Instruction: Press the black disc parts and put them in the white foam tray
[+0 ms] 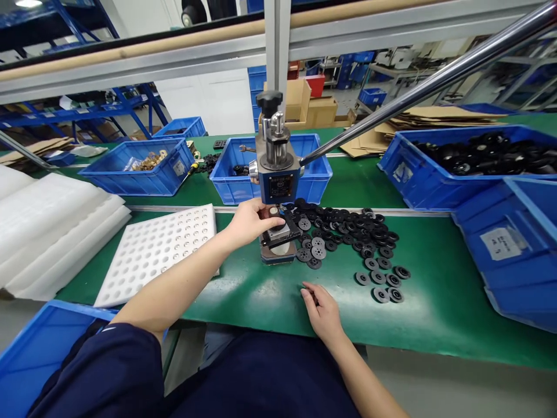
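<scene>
A hand-lever press (pixel 278 168) stands in the middle of the table, its long steel lever (pixel 418 87) reaching up to the right. My left hand (pixel 249 225) is at its base, thumb and fingers closed around a black round part (pixel 279 223) on the metal fixture (pixel 278 234), below the ram. The fingers behind the part are hidden. Near the front edge, my right hand (pixel 322 313) rests low over the table with curled fingers; whatever lies inside them, if anything, is hidden. Many black discs (pixel 348 226) are heaped right of the press, several lying loose nearer me.
A white foam tray (pixel 152 255) with small metal pieces in some holes lies left. Blue bins (pixel 134 184) line the back; larger blue bins (pixel 513 249) stand at right. White foam sheets (pixel 56 226) are stacked far left. Another blue bin (pixel 43 342) sits below the left edge.
</scene>
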A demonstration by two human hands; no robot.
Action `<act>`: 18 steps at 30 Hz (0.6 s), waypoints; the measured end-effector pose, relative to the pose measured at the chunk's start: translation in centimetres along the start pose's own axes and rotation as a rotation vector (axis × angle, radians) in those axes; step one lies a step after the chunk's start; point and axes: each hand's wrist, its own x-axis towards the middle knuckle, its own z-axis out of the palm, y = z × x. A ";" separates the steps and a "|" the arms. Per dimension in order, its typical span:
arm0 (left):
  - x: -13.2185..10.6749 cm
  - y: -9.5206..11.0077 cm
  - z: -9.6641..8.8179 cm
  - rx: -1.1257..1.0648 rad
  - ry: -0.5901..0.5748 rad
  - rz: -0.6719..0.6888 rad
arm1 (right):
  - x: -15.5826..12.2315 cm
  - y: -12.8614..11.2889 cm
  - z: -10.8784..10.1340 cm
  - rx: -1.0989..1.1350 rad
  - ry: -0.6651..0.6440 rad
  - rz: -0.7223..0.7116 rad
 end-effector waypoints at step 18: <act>-0.5 0.5 1.1 -0.072 -0.068 -0.013 | 14.7 -15.9 -12.5 0.270 0.475 -0.360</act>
